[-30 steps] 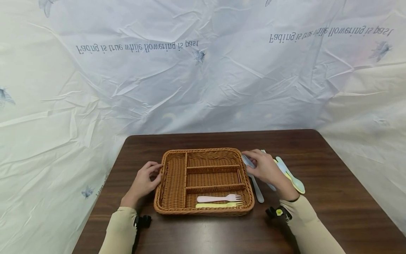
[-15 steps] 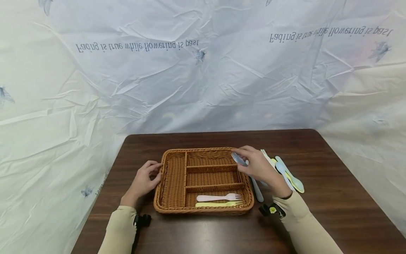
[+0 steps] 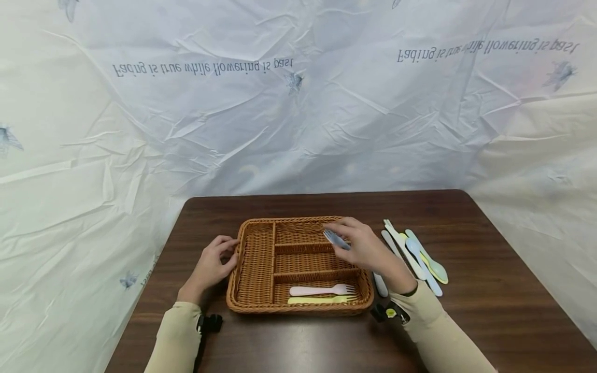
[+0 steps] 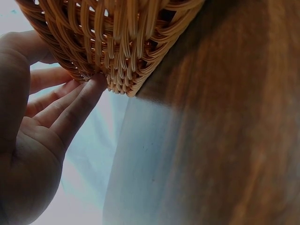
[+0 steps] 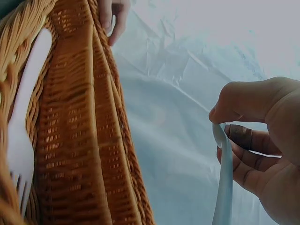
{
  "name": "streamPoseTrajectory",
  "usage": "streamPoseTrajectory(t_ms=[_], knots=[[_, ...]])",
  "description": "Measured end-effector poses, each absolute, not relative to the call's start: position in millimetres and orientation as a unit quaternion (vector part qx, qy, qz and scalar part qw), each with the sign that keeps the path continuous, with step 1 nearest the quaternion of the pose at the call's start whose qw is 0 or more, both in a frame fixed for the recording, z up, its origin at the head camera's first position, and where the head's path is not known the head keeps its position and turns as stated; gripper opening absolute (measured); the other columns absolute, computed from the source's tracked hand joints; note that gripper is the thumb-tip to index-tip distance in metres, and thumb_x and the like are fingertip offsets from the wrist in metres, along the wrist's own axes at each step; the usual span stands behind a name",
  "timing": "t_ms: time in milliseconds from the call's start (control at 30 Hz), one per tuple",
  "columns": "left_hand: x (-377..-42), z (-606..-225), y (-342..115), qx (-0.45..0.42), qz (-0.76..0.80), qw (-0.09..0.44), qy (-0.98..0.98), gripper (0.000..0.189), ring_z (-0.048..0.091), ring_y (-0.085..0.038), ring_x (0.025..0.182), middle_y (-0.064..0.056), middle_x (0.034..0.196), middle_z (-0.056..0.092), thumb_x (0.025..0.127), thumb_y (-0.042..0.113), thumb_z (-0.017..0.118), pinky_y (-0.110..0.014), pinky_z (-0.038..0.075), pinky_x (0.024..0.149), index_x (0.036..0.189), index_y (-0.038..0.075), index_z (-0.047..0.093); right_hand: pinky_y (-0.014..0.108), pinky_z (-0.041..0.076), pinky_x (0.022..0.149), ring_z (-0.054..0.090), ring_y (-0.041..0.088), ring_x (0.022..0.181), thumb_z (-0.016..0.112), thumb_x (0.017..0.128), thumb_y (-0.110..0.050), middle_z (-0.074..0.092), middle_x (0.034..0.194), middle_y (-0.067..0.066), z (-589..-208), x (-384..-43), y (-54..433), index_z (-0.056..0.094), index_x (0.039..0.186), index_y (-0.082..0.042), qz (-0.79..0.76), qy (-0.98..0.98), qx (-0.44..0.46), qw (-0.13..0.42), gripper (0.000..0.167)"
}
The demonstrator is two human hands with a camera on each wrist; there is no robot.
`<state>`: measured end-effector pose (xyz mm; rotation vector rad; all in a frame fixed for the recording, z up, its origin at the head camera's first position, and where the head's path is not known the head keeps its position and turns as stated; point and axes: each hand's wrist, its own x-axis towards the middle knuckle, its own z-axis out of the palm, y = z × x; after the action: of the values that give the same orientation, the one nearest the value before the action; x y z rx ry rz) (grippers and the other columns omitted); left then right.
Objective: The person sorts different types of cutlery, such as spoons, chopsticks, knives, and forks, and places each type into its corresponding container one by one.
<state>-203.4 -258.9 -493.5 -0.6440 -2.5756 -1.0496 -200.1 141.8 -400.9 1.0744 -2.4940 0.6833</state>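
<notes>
In the head view, my left hand (image 3: 216,261) holds the left side of a brown wicker basket (image 3: 255,264), its fingertips against the woven wall (image 4: 119,56). My right hand (image 3: 361,246) pinches a pale blue fork (image 3: 336,239) between thumb and fingers, tines pointing left, above the basket's right side. The right wrist view shows the thumb and fingers meeting on that fork (image 5: 224,178); its lower part leaves the picture. A pink fork (image 3: 322,290) and a yellow fork (image 3: 322,300) lie side by side in the basket's front right compartment.
Right of the basket lie several pieces of cutlery, among them a light blue spoon (image 3: 413,246) and a green spoon (image 3: 437,269). A pale handle (image 3: 381,285) shows between the basket and my right forearm. Beyond the dark wooden table (image 3: 303,347) hangs a white printed cloth (image 3: 298,134).
My right hand has moved left with the blue fork, from the basket's right edge to over its compartments. More of the cutlery on the right has come into sight. The left hand stays in place.
</notes>
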Motion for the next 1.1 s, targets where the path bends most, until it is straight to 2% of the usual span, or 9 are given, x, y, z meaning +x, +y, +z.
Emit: streamPoseTrajectory(t_ms=[100,333,700,933,1100], knots=[[-203.6,-494.0,-258.6,-0.224,-0.365,0.142,-0.892,0.032,0.066,-0.018,0.087,-0.011,0.112,0.055,0.090,0.004,0.064,-0.034,0.060,0.075,0.121,-0.003,0.064,0.023,0.046,0.054,0.062,0.022,0.087,0.075,0.081,-0.007,0.060,0.116,0.013,-399.4,-197.8,137.0,0.064,0.129,-0.011,0.245,-0.865,0.400,0.178,0.049],[-203.5,-494.8,-258.7,-0.222,-0.366,0.140,-0.893,0.032,0.065,-0.017,0.087,-0.011,0.112,0.055,0.090,0.004,0.064,-0.033,0.060,0.075,0.121,-0.002,0.064,0.031,0.055,0.065,0.061,0.024,0.097,0.076,0.080,-0.007,0.061,0.115,0.011,-396.7,-190.0,127.2,0.064,0.128,-0.011,0.240,-0.847,0.433,0.195,0.049],[-203.8,-495.4,-259.3,-0.225,-0.368,0.145,-0.890,0.032,0.066,-0.017,0.087,-0.013,0.112,0.056,0.090,0.004,0.064,-0.033,0.060,0.074,0.121,-0.002,0.064,0.024,0.053,0.067,0.059,0.016,0.093,0.076,0.078,-0.008,0.061,0.111,0.008,-399.2,-179.9,109.7,0.067,0.124,-0.009,0.226,-0.827,0.469,0.214,0.047],[-204.1,-496.7,-259.7,-0.222,-0.369,0.141,-0.891,0.032,0.065,-0.017,0.087,-0.013,0.113,0.055,0.090,0.004,0.064,-0.033,0.060,0.075,0.122,-0.002,0.064,0.020,0.054,0.071,0.059,0.016,0.094,0.076,0.078,-0.009,0.063,0.112,0.009,-404.2,-171.7,96.0,0.065,0.126,-0.008,0.224,-0.809,0.507,0.196,0.049],[-204.3,-496.1,-260.0,-0.224,-0.370,0.142,-0.890,0.032,0.066,-0.018,0.087,-0.013,0.113,0.055,0.090,0.004,0.064,-0.033,0.060,0.075,0.122,-0.002,0.064,0.027,0.055,0.082,0.060,0.016,0.101,0.074,0.085,-0.019,0.062,0.117,0.007,-407.7,-167.7,92.7,0.061,0.132,-0.010,0.209,-0.818,0.512,0.156,0.049]])
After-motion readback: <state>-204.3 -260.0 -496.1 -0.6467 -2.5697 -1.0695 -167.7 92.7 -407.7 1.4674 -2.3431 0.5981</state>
